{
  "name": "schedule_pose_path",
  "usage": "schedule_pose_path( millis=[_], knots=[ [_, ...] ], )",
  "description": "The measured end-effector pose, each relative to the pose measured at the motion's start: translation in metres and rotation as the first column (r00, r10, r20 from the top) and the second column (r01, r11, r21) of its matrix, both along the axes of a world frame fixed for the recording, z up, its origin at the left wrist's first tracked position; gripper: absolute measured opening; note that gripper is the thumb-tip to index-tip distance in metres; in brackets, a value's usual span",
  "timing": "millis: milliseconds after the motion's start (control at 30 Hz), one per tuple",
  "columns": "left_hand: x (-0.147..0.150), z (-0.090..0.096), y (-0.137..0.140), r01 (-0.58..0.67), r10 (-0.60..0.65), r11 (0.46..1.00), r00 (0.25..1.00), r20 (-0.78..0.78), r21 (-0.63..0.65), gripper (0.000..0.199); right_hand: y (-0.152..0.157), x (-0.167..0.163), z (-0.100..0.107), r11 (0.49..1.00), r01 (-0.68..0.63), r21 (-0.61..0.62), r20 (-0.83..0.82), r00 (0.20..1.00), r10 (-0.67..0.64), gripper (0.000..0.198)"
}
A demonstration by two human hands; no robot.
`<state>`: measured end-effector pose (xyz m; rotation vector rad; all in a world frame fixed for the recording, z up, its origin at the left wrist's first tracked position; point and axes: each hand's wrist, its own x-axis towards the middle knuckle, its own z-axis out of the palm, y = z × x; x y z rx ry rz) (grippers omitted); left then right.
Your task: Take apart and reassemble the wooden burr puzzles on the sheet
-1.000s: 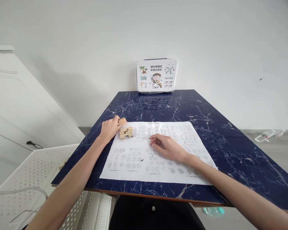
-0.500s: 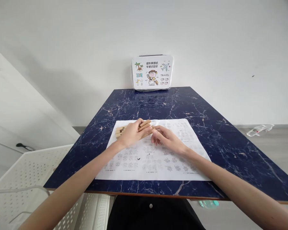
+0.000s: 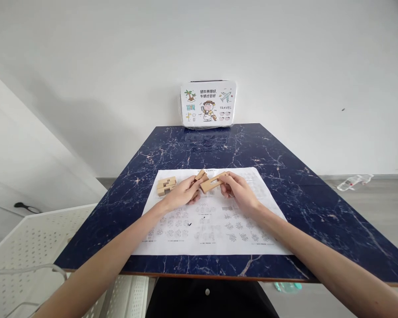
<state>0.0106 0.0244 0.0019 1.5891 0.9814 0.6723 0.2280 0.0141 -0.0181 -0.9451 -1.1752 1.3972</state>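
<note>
My right hand (image 3: 239,191) grips one end of a flat wooden puzzle piece with a long slot (image 3: 206,187), tilted above the sheet. Its other end meets the fingers of my left hand (image 3: 179,193). Closed around a notched wooden puzzle piece (image 3: 201,174), the left hand hides how many pieces it holds. Just left of that hand, several notched wooden blocks (image 3: 161,191) sit together on the paper. Under both hands lies a white instruction sheet (image 3: 215,247) printed with small diagrams.
The dark blue marble-patterned table (image 3: 205,154) reaches back to the wall. A white cartoon-printed case (image 3: 208,104) stands at its far end. To the left is a white perforated basket (image 3: 53,229); clear plastic packaging (image 3: 353,182) lies on the floor at right.
My hands have drawn slightly apart, with the slotted piece now showing in my right fingers. The left hand has shifted down, revealing more of the blocks on the paper.
</note>
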Motion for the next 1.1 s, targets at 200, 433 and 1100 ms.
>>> schedule_pose_path(
  millis=[200, 433, 1100],
  knots=[
    [0.004, -0.001, -0.004, 0.027, -0.027, 1.000, 0.999, -0.040, 0.013, 0.044, 0.004, 0.004, -0.001, 0.997, 0.034, -0.068, -0.120, 0.992, -0.042, 0.036],
    [0.010, -0.001, -0.009, -0.081, 0.087, 0.995, 0.992, -0.094, 0.059, 0.038, 0.003, 0.003, 0.001, 0.996, 0.004, -0.089, -0.152, 0.988, -0.017, 0.038],
    [0.007, 0.002, -0.009, -0.042, 0.315, 0.805, 0.875, -0.367, 0.592, 0.032, 0.002, 0.004, 0.003, 0.996, 0.053, -0.077, -0.230, 0.971, -0.069, 0.036]
  ],
)
